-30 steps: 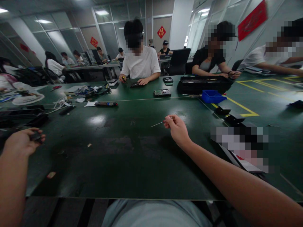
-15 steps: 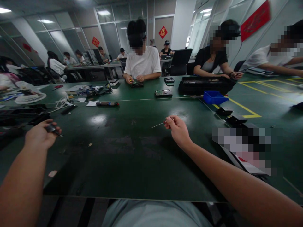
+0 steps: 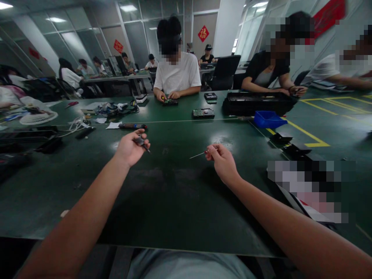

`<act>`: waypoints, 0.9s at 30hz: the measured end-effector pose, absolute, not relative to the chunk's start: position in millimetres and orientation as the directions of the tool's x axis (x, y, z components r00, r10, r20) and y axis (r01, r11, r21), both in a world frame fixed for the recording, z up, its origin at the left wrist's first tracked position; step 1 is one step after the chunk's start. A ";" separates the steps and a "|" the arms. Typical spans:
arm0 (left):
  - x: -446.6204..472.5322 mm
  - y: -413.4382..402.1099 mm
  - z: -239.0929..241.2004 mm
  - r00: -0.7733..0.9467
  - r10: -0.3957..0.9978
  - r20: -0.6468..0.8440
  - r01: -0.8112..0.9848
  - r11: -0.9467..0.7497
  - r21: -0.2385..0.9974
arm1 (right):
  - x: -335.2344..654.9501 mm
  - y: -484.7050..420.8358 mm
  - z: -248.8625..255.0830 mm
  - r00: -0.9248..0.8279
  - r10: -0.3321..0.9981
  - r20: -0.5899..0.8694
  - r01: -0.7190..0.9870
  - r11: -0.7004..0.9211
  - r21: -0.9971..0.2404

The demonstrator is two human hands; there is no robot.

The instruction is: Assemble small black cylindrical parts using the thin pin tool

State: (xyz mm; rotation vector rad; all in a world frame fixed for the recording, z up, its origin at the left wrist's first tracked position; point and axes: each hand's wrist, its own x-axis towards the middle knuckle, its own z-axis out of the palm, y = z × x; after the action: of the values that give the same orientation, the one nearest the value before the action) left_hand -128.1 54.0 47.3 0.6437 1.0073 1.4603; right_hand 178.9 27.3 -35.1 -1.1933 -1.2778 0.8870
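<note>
Swung rightward since earlier, the left hand (image 3: 130, 149) curls around a small dark object (image 3: 140, 141) left of the right hand (image 3: 223, 161), which pinches a thin-shafted tool (image 3: 197, 155) over the green table (image 3: 165, 209), where a slackened fingertip grip could let either drop.

head view, facing forward and down

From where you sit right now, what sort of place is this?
Probably an electronics workroom: the green table holds what looks like a hard drive, and a person in a white T-shirt bends over a small part across it.
</note>
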 end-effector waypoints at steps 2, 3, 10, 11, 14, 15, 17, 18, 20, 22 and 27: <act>-102.3 55.7 43.1 -0.057 0.982 -0.178 -0.508 0.125 0.852 | 180.8 29.8 -38.6 0.148 0.968 0.203 0.127 0.185 -0.975; -91.4 56.5 40.7 -0.015 0.983 -0.184 -0.506 0.151 0.849 | 181.7 31.0 -40.3 0.148 0.971 0.188 0.122 0.171 -0.978; -47.9 67.0 15.9 0.057 0.990 -0.125 -0.397 0.138 0.907 | 184.1 34.5 -44.8 0.177 0.976 0.129 0.084 0.115 -0.990; -45.4 68.9 12.0 0.063 0.993 -0.104 -0.375 0.120 0.919 | 183.9 34.2 -44.4 0.179 0.976 0.122 0.082 0.109 -0.991; -42.1 73.8 1.6 0.081 0.996 -0.043 -0.324 0.067 0.944 | 183.4 33.5 -43.0 0.189 0.976 0.111 0.077 0.098 -0.992; -41.9 75.1 -1.6 0.085 0.996 -0.026 -0.316 0.052 0.947 | 183.3 33.4 -42.8 0.189 0.976 0.108 0.073 0.096 -0.993; -42.2 77.2 -7.9 0.095 0.995 -0.003 -0.311 0.033 0.950 | 183.0 33.2 -42.8 0.187 0.977 0.100 0.067 0.089 -0.994; -42.6 78.1 -11.1 0.099 0.995 0.009 -0.309 0.022 0.951 | 183.0 33.2 -43.1 0.190 0.977 0.098 0.064 0.087 -0.994; -43.5 79.3 -17.5 0.105 0.993 0.057 -0.302 -0.023 0.953 | 183.2 33.2 -43.7 0.190 0.978 0.087 0.061 0.077 -0.995; -44.5 80.0 -23.8 0.125 0.984 0.123 -0.282 -0.084 0.956 | 183.6 33.3 -44.3 0.188 0.979 0.076 0.059 0.066 -0.996; -43.3 78.7 -34.4 0.166 0.956 0.241 -0.151 -0.217 0.964 | 184.8 33.4 -45.6 0.185 0.981 0.062 0.048 0.054 -0.997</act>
State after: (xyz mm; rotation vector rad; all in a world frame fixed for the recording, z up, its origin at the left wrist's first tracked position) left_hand -43.3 78.7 -34.4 1.3567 0.8569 1.2943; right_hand 184.8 33.4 -45.6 -1.2804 -1.1275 1.0071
